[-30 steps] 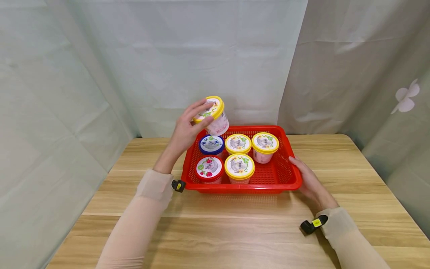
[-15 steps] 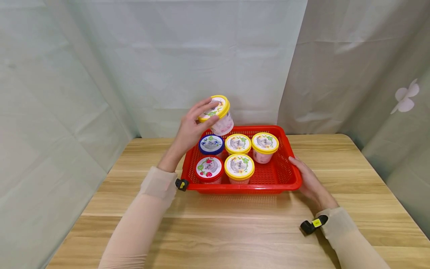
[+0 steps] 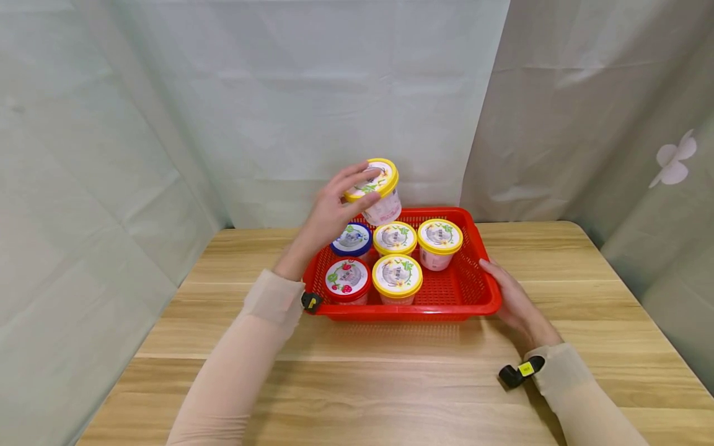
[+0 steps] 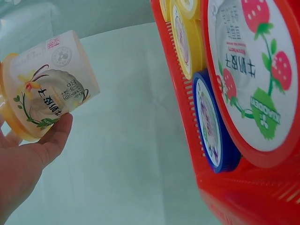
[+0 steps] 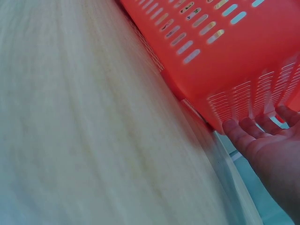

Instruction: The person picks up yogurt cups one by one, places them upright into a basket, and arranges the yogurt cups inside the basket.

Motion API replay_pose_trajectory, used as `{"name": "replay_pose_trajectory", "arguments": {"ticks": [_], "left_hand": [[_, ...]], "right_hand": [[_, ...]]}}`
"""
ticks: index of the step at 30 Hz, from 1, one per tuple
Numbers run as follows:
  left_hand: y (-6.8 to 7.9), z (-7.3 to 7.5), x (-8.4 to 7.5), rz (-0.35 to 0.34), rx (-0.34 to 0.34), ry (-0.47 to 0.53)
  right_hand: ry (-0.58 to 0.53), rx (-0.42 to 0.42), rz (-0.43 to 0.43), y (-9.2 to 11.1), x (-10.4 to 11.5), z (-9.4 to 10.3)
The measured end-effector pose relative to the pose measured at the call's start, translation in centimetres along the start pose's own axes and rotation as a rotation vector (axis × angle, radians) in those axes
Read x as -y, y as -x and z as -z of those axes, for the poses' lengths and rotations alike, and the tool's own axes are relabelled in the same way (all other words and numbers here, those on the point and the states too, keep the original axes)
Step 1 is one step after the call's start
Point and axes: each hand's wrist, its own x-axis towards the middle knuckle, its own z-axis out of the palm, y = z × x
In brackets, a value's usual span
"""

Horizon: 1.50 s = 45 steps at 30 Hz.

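My left hand [image 3: 329, 214] grips a yellow-lidded ice cream tub [image 3: 386, 209] by its lid, raised and tilted over the back of the red basket [image 3: 401, 310]. In the left wrist view the tub's [image 4: 56, 79] printed cup side shows, with the fingers round the lid. Inside the basket stand a blue-lidded tub [image 3: 351, 238], a red-lidded tub [image 3: 347, 277] and three yellow-lidded tubs, one in the front row [image 3: 398, 275]. My right hand [image 3: 513, 303] holds the basket's right end, thumb at the rim; the right wrist view shows its fingertips [image 5: 232, 125] against the slotted outer wall.
The basket stands on a wooden table [image 3: 390, 384] with a rounded back right corner. Pale curtains [image 3: 312, 93] hang behind and at both sides. Bare basket floor [image 3: 443, 291] shows at the front right, beside the front yellow-lidded tub.
My left hand has carried the yellow-lidded tub steadily to the right above the basket's back edge. My right hand and the basket have stayed in place.
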Motion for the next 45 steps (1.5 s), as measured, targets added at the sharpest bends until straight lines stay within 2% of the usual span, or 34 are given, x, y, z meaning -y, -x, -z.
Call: {"name": "replay_pose_trajectory", "arguments": {"ticks": [7,23,29,36,45], "left_hand": [[-0.6,-0.6,-0.4,-0.001,0.059,-0.008],[-1.2,-2.2,-1.1,0.004,0.169,-0.019],[-1.3,-3.0,-1.2,0.0,0.216,-0.015],[-1.5,-4.0,-1.4,0.001,0.24,-0.016],[-1.8,-5.5,-1.5,0.035,0.295,-0.007]], "right_hand": [[0.015,-0.021,-0.014,0.0,0.0,-0.1],[-0.007,-0.007,-0.008,-0.1,-0.2,-0.2],[0.004,-0.026,-0.019,0.0,-0.1,-0.2],[0.012,-0.02,-0.014,0.0,-0.1,-0.2],[0.018,-0.027,-0.018,0.0,0.0,-0.3]]}}
